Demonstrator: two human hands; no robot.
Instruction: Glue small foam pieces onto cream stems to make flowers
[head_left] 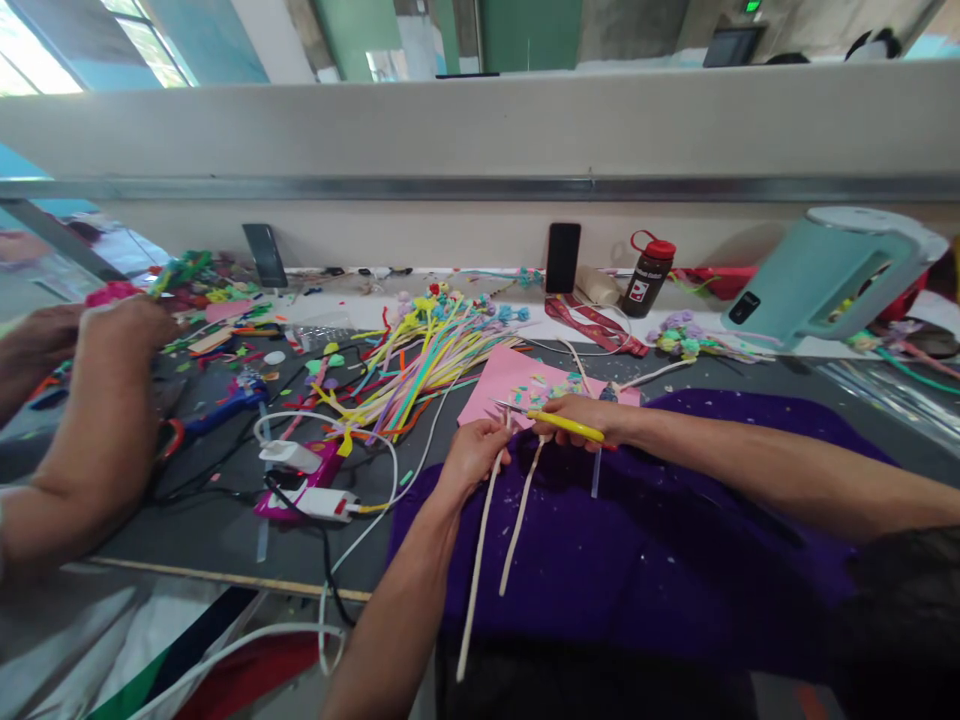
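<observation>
My left hand (475,455) pinches a long cream pipe cleaner (478,580), which hangs down over the purple cloth. Scissors with yellow handles (574,427) are gripped in my right hand (581,420), fingers closed around them. Their blades (508,406) point left, close to the top of the stem at my left fingertips; I cannot tell whether they touch it. A second, shorter cream pipe cleaner (517,530) hangs below my right fingers. Behind both hands lies a pink sheet (491,375) with small coloured scraps on it. The purple cloth (600,580) spreads beneath my forearms.
Colourful pipe cleaners (420,380) lie in a heap behind my left hand. A power strip (300,490) with plugs and cables sits left. A phone (562,258), a bottle (649,275) and a teal kettle (817,275) stand at the back. Another person's arm (112,400) reaches in at left.
</observation>
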